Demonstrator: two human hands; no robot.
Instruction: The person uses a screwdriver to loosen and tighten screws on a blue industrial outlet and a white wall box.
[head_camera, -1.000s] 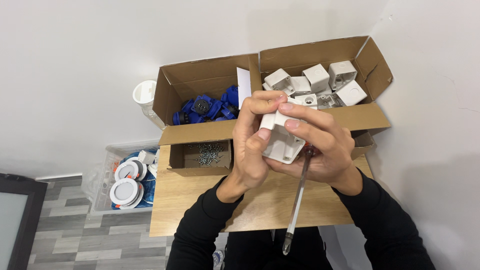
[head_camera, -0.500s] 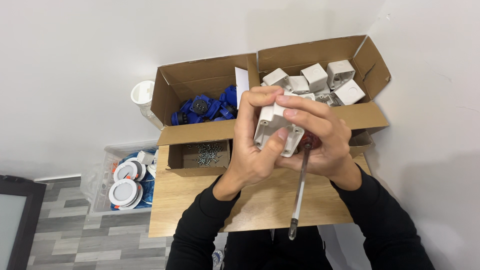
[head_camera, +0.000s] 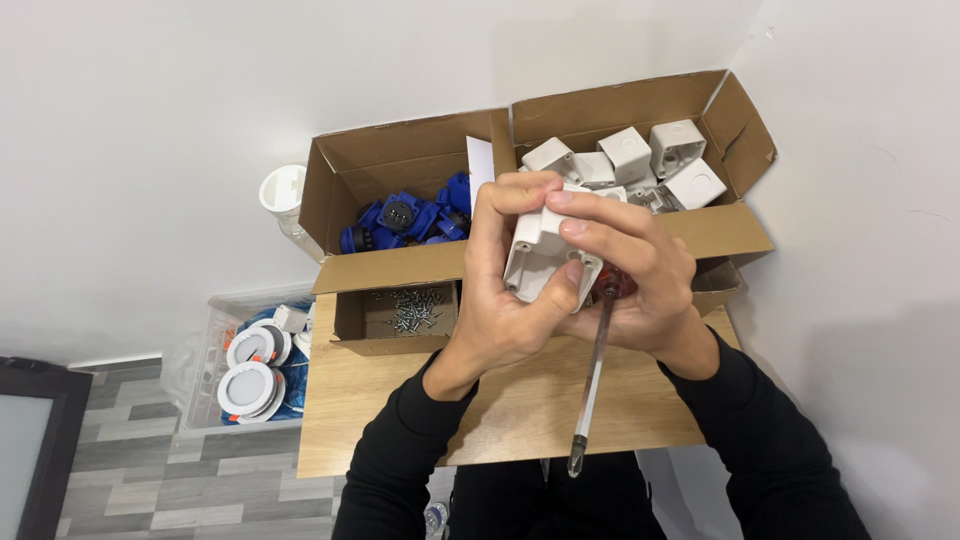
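White square plastic junction box (head_camera: 540, 258): your left hand (head_camera: 500, 300) & right hand (head_camera: 635, 280) curl tight round it; right also pins a red-handled screwdriver (head_camera: 596, 375).

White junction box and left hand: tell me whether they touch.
Touching. The head view shows the left hand wrapped around the white junction box, thumb pressed on its near edge; the right hand grips it too.
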